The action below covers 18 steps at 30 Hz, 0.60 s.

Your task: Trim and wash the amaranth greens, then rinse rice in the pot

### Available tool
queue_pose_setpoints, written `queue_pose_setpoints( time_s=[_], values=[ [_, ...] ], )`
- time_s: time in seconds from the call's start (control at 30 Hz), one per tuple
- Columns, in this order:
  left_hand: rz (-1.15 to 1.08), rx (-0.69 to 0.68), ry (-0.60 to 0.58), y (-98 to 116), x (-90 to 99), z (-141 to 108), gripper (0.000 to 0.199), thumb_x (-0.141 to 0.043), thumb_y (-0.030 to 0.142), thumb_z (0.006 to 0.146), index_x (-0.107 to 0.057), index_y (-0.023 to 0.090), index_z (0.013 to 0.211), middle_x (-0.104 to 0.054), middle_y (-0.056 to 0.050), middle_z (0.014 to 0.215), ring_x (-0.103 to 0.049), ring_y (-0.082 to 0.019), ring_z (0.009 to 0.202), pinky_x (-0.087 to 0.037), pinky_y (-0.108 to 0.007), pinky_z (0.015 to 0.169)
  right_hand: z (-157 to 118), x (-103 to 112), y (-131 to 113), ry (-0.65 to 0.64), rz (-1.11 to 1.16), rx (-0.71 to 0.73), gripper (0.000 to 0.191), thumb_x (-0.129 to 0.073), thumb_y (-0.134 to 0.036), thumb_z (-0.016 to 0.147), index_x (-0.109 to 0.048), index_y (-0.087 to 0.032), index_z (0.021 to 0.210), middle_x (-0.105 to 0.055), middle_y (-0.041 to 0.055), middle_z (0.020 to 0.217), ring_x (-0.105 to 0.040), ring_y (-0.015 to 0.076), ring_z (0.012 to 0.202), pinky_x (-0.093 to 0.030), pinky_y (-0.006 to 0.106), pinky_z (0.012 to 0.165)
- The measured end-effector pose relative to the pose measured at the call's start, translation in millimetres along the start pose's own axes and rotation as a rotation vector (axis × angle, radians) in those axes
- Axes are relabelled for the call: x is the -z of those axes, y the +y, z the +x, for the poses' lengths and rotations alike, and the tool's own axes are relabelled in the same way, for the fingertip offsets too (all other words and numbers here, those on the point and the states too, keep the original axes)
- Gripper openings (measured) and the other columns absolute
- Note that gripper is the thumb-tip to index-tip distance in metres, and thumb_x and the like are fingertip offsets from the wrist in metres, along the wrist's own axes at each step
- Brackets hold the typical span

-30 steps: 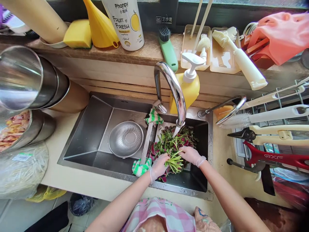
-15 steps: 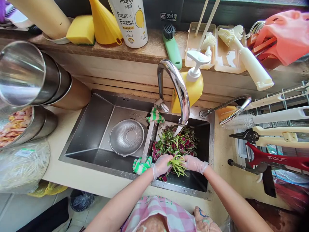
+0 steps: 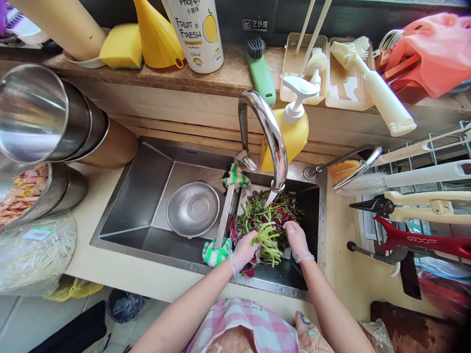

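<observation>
A heap of red amaranth (image 3: 263,206), with purple and green leaves, fills much of the small right sink basin (image 3: 311,206) under the faucet (image 3: 277,132). In a clear glove, my left hand (image 3: 243,254) is closed around a bunch of amaranth stems (image 3: 270,242), cut ends fanning to the right. My right hand (image 3: 297,241), gloved too, is at the heap's right edge with its fingers curled against the leaves. Its fingertips are partly hidden, but they seem to pinch some amaranth. Water appears to run from the spout onto the heap.
A metal strainer (image 3: 193,210) lies in the large left basin (image 3: 128,215). A bar with green-striped cloth ends (image 3: 217,252) rests across the divider. Steel pots (image 3: 33,113) stand left. A yellow pump bottle (image 3: 289,135) is behind the faucet; a tool rack (image 3: 415,201) stands right.
My right hand has left the stem bunch and moved up and right to the heap's edge. My left hand keeps the bunch, which now spreads more upward.
</observation>
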<state>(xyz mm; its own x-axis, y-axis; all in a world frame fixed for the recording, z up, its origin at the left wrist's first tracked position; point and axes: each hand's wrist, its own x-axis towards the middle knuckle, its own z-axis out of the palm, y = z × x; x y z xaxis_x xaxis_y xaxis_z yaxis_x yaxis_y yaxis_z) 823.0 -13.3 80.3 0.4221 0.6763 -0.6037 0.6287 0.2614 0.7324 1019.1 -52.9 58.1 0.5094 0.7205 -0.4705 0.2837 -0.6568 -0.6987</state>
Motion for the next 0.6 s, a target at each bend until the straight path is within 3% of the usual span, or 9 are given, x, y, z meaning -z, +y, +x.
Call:
queue_pose_setpoints(
  time_s=[0.17,0.27,0.33,0.43,0.5,0.6],
  values=[
    [-0.170,0.226,0.339,13.9,18.8,19.5,0.058,-0.047,0.020,0.090,-0.031,0.015,0.146,-0.053,-0.014,0.141,-0.053,-0.020,0.127,-0.038,-0.031,0.107,-3.3,11.3,0.7,-0.057,-0.011,-0.005,0.043,-0.034,-0.043,0.085,-0.066,-0.019,0.100,-0.061,0.0026,0.068,-0.048,0.0178,0.055,-0.038,0.028,0.055],
    [0.018,0.138,0.408,24.1,20.7,21.5,0.076,-0.055,0.020,0.086,-0.019,0.014,0.152,-0.023,-0.016,0.159,-0.022,-0.026,0.147,-0.022,-0.038,0.118,4.8,11.6,-7.4,-0.009,-0.221,-0.054,0.047,-0.032,-0.035,0.088,-0.063,-0.022,0.120,-0.070,0.0068,0.089,-0.058,0.0197,0.064,-0.041,0.029,0.060],
    [0.239,-0.059,0.301,25.9,11.5,20.6,0.076,-0.062,0.019,0.081,-0.029,0.022,0.150,-0.017,-0.011,0.162,-0.007,-0.030,0.149,-0.005,-0.049,0.120,13.1,5.6,-12.8,-0.045,-0.420,-0.083,0.050,-0.032,-0.029,0.089,-0.057,-0.023,0.132,-0.071,0.0098,0.104,-0.065,0.0216,0.078,-0.043,0.030,0.066],
    [0.482,-0.348,-0.026,18.3,-6.7,28.1,0.077,-0.077,0.018,0.068,-0.050,0.036,0.137,-0.031,-0.004,0.157,-0.011,-0.033,0.148,0.014,-0.058,0.114,17.7,-9.3,-12.7,-0.265,-0.705,-0.079,0.054,-0.034,-0.026,0.091,-0.046,-0.023,0.143,-0.070,0.0124,0.114,-0.067,0.0232,0.093,-0.045,0.030,0.073],
    [0.569,-0.302,-0.126,9.8,-12.1,41.4,0.078,-0.083,0.015,0.059,-0.058,0.037,0.129,-0.040,-0.004,0.153,-0.018,-0.033,0.147,0.017,-0.056,0.114,13.2,-16.6,-7.3,-0.388,-0.792,-0.058,0.052,-0.036,-0.026,0.091,-0.048,-0.025,0.142,-0.071,0.0111,0.114,-0.067,0.0225,0.096,-0.046,0.030,0.076],
    [0.627,-0.062,-0.056,0.5,-8.2,62.6,0.076,-0.084,0.013,0.055,-0.064,0.031,0.126,-0.046,-0.011,0.148,-0.018,-0.038,0.146,0.017,-0.057,0.114,3.2,-17.1,-0.7,-0.414,-0.809,-0.008,0.048,-0.039,-0.026,0.091,-0.054,-0.031,0.137,-0.073,0.0074,0.108,-0.068,0.0208,0.092,-0.047,0.029,0.077]
  ],
)
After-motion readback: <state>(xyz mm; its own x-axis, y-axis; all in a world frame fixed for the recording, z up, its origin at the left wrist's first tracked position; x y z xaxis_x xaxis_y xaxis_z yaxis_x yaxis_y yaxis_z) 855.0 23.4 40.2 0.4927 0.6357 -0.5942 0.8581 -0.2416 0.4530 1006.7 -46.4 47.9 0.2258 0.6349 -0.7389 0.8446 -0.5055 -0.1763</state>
